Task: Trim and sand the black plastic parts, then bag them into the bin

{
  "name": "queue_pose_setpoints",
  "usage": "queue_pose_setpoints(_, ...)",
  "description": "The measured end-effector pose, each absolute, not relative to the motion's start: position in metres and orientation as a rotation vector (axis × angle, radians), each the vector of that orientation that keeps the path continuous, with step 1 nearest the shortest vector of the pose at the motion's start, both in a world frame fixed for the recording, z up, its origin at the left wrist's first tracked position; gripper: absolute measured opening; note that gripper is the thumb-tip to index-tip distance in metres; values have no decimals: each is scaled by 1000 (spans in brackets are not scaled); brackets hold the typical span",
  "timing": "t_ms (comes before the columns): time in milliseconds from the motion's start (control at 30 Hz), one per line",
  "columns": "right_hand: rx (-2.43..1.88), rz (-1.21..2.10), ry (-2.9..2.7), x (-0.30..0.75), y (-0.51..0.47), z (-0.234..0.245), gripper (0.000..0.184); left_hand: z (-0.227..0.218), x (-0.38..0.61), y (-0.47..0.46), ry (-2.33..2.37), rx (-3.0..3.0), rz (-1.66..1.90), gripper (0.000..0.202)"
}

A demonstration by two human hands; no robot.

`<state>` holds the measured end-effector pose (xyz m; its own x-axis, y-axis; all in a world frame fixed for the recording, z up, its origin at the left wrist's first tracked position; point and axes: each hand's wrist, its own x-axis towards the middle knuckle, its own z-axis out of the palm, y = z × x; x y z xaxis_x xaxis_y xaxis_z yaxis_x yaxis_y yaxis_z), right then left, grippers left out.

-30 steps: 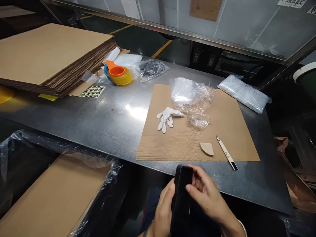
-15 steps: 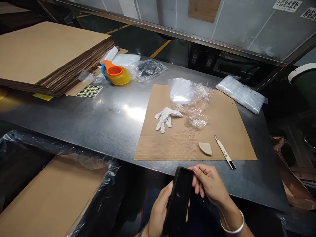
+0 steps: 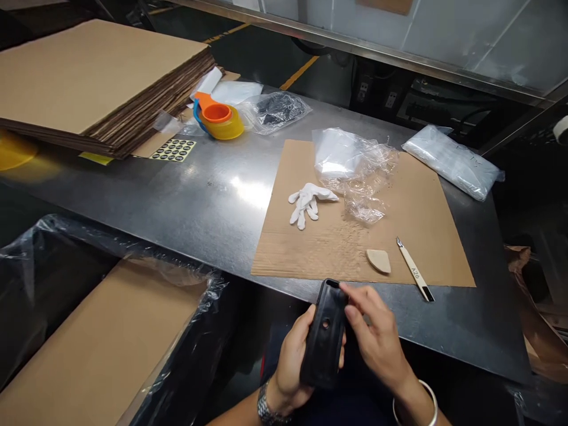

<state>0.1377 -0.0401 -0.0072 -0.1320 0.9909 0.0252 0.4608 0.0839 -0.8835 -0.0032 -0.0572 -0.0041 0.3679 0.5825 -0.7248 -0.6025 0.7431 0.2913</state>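
My left hand (image 3: 293, 349) is wrapped around a long black moulded part (image 3: 323, 349), hollow like a shallow case, with a raised rim and a small round hole. It is tilted, its far end near the table's front edge. My right hand (image 3: 377, 337) is at the part's upper right corner, index fingertip on or very close to the rim and thumb apart from it. On the cardboard sheet (image 3: 306, 254) beyond my hands lie a beige wedge-shaped pad (image 3: 378, 261), a pen-like knife (image 3: 415, 269) marked A26 and a white glove (image 3: 308, 203).
Clear plastic bags (image 3: 339, 157) lie on the cardboard, and a wrapped packet (image 3: 452, 161) is at the right. At left are a tape dispenser (image 3: 219, 121), a sticker sheet (image 3: 174, 150) and stacked cardboard (image 3: 97, 77). A plastic-lined bin (image 3: 213, 290) stands below the table's left front.
The black part has been raised and turned so its hollow face catches more light. My right hand's index finger has straightened along its corner. The view has shifted slightly.
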Motion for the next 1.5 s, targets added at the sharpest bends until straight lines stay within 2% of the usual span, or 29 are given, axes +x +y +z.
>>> queue_pose_setpoints(100, -1212, 416, -2093, 136, -53, -7, 34, -4, -6, -51, 1023, -88, 917, 30)
queue_pose_setpoints(167, -1083, 268, -2257, 136, -61, -9, 32, -4, -8, -46, 1033, -121, 1006, 25)
queue_pose_setpoints(400, -806, 365, -2110, 128, -70, -5, 19, -4, -7, -44, 938, -78, 926, 44)
queue_pose_setpoints(467, -745, 534, -2088, 130, -68, 1, 14, -4, -6, -44, 914, -75, 894, 50)
queue_pose_setpoints(533, -724, 738, -1945, 133, -69, 4, 16, -3, -7, -43, 875, -52, 886, 54)
queue_pose_setpoints(600, -791, 865, -1772, 135, -70, 2, 18, -3, -9, -41, 832, -24, 893, 55)
queue_pose_setpoints(767, -1252, 885, -1414, 139, -71, -14, 15, -8, -10, -38, 710, 21, 818, 64)
queue_pose_setpoints(900, -1432, 936, -1373, 139, -65, -17, 14, -12, -3, -34, 671, 59, 858, 62)
queue_pose_setpoints(1000, -1548, 854, -1456, 142, -63, -18, 16, -11, 7, -28, 669, 74, 819, 56)
queue_pose_setpoints(1100, -1639, 695, -1520, 152, -62, -23, 25, -12, 16, -19, 770, 140, 772, 47)
queue_pose_setpoints(1233, -1749, 524, -1611, 173, -46, -28, 27, -30, 25, 5, 1115, 590, 997, 46)
queue_pose_setpoints(1300, -1749, 445, -1699, 183, -23, -26, 25, -44, 30, 22, 1218, 926, 1125, 48)
queue_pose_setpoints(1367, -1717, 389, -1786, 189, 12, -20, 25, -57, 36, 39, 1304, 1154, 1091, 48)
queue_pose_setpoints(1500, -1671, 317, -1901, 191, 110, -13, 23, -74, 46, 59, 1509, 1299, 1064, 49)
